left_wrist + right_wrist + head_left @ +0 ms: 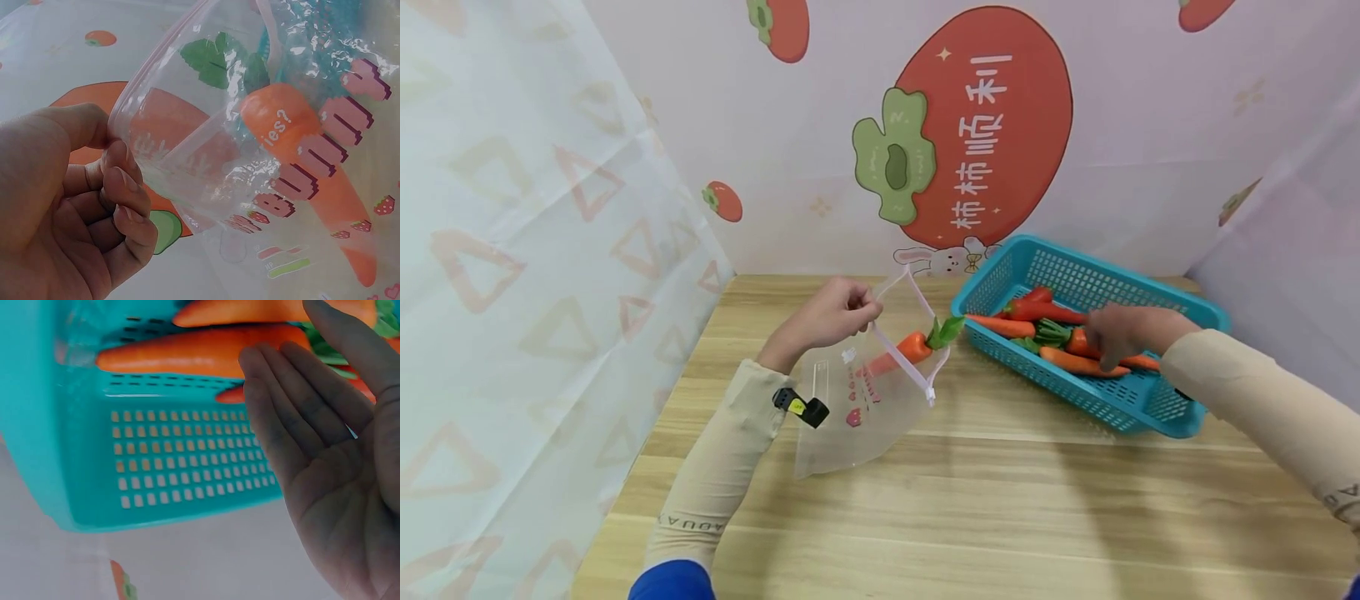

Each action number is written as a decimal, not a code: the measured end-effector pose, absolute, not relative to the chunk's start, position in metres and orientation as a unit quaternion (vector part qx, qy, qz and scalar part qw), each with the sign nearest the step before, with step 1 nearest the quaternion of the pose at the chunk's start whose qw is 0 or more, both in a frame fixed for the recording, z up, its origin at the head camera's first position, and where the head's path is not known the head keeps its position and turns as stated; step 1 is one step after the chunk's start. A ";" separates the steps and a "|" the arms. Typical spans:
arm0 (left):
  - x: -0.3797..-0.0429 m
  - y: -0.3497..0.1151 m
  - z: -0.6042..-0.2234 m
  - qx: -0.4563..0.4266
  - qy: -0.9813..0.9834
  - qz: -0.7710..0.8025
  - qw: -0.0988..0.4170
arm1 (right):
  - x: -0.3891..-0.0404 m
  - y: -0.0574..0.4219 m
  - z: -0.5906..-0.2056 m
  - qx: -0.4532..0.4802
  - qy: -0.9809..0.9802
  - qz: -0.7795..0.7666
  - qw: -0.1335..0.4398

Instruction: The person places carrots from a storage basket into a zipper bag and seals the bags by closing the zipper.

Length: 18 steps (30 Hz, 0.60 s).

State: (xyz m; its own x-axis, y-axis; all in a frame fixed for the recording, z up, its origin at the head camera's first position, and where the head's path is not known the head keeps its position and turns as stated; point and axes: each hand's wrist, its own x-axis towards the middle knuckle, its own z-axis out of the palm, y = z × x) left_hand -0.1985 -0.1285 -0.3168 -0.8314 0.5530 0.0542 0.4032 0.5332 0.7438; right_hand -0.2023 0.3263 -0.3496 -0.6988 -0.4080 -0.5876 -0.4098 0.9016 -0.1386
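Observation:
My left hand [831,315] pinches the rim of a clear zip bag [857,437] between thumb and finger. The bag has a pink zip edge and printed bunny lettering, and its mouth gapes toward the right. Inside it lies an orange carrot [294,131], its green leaves [946,333] poking out of the mouth. Over the blue basket [1022,250] is my right hand [1131,329], fingers extended and thumb apart. In the right wrist view its fingertips overlap the thick end of a carrot [187,355] lying in the basket; nothing is gripped.
Several carrots and red peppers [1045,312] lie in the perforated basket at the back right. The wooden table [1000,517] meets a patterned backdrop [805,208] behind and a draped side wall [512,333] on the left.

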 end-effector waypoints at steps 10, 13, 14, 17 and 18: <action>-0.197 -0.128 -0.317 0.272 0.870 0.400 0.097 | -0.202 0.322 -0.366 -0.164 0.925 -0.004 0.343; -0.196 -0.128 -0.316 0.271 0.871 0.397 0.098 | -0.203 0.319 -0.368 -0.160 0.926 0.007 0.341; -0.196 -0.128 -0.315 0.270 0.871 0.397 0.099 | -0.203 0.319 -0.368 -0.158 0.927 0.010 0.341; -0.195 -0.126 -0.316 0.270 0.871 0.398 0.100 | -0.204 0.317 -0.370 -0.158 0.927 0.025 0.339; -0.195 -0.126 -0.316 0.270 0.871 0.398 0.100 | -0.204 0.316 -0.370 -0.161 0.926 0.032 0.339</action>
State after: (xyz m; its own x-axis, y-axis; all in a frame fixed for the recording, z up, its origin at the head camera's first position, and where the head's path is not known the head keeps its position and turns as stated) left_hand -0.1948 -0.1255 -0.3161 -0.8346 0.5493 0.0403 0.3898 0.5373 0.7479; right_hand -0.2036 0.3161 -0.3702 -0.7175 -0.2770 -0.6391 -0.3203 0.9460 -0.0504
